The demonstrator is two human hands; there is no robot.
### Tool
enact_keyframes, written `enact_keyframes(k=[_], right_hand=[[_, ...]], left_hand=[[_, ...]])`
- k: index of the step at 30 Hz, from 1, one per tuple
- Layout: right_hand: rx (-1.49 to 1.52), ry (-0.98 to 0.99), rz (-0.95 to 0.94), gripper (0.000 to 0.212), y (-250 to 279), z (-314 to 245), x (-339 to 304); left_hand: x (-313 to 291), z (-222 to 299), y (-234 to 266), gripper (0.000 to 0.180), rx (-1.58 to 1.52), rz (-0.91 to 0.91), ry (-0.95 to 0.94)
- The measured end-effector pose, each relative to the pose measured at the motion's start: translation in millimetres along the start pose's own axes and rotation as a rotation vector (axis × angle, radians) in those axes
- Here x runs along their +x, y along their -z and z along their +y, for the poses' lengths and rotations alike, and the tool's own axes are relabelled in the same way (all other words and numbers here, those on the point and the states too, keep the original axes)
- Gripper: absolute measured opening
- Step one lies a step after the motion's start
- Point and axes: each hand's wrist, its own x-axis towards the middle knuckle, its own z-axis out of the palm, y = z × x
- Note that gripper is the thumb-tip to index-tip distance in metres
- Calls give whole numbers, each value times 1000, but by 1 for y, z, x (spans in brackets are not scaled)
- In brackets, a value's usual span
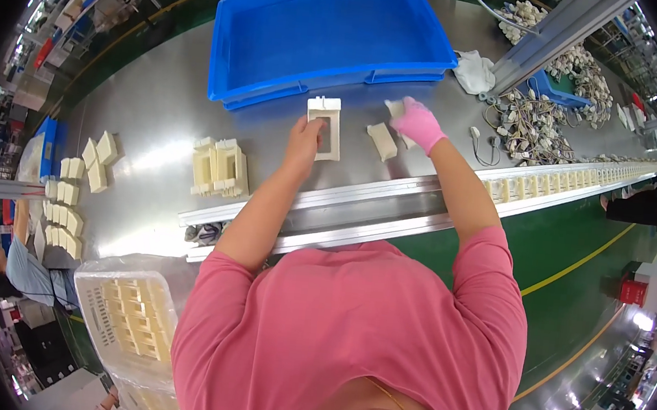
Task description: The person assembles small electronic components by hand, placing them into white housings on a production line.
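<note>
My left hand (301, 145), bare, is closed on the near left side of a cream rectangular plastic frame (334, 141). The frame has an opening in its middle and a thicker far end. In a pink glove, my right hand (418, 125) is closed on a cream plastic piece (394, 108), partly hidden behind the fingers. Just left of that hand, a small cream block (383, 141) lies tilted on the metal table. To the left of my left hand, more cream frames (220, 168) stand together.
A large blue bin (332, 39) sits beyond my hands. A metal rail (392, 199) crosses in front of me, with cream parts lined along its right. White cables (534, 126) pile up at right near a metal post (553, 45). Cream blocks (64, 219) and a plastic-lined crate (100, 313) are left.
</note>
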Motion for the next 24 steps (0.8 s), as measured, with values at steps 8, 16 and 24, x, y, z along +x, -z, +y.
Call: enact_keyframes(k=[8,16,24], right_hand=[[717,118,-300,23,37,-76,-72],[494,447,331,45,-5,-94,-95],[597,486,166,44,17,-101,-101]], left_hand=[[-36,14,-41,29,-161,-116,-39],[-35,-5,-38,34,-147,-213,-323],[-36,-2,-34,37,-279,-287,-171]])
